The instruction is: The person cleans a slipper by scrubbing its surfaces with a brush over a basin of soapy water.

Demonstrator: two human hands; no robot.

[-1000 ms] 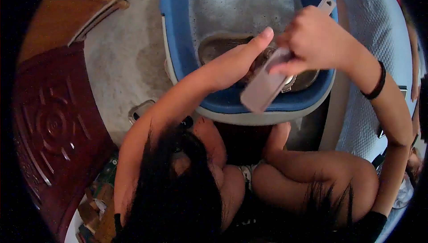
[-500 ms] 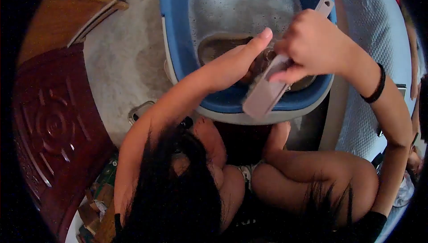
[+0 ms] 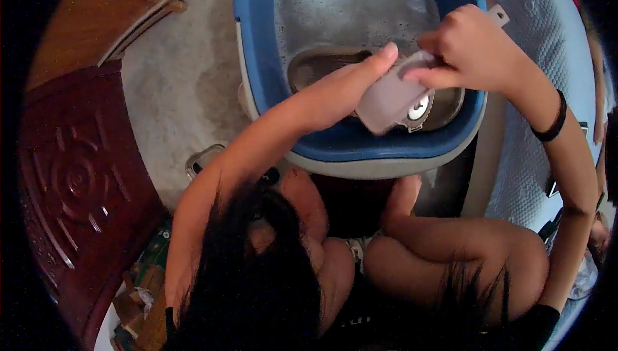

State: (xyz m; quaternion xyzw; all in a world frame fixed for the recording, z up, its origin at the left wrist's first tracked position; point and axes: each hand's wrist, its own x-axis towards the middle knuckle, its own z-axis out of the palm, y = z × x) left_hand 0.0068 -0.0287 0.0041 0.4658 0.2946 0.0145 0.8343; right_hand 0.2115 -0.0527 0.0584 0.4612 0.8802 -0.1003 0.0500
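My right hand [image 3: 460, 55] is closed around a pale grey scrubbing brush [image 3: 389, 103], whose handle end with a hole sticks out past the knuckles. The broad brush head tilts down to the left over the near part of a blue basin [image 3: 309, 146] and covers part of what lies beneath. Close beside the head is my left hand [image 3: 351, 87], thumb stretched out and fingers curled underneath, mostly hidden; what they hold cannot be made out. A white round piece with a dark mark [image 3: 418, 106] and a scalloped edge shows just right of the brush head.
Cloudy, bubbly water [image 3: 354, 10] fills the basin, with a dark brownish shape in its near part. A light blue quilted cover [image 3: 528, 61] lies to the right. Carved dark red wood [image 3: 74, 177] and a brown wooden piece [image 3: 116, 10] stand left. My bare feet are near the basin.
My right hand has moved up and to the right with the brush, whose head now sits higher over the basin. The white round piece has come into view. My left hand has barely moved.
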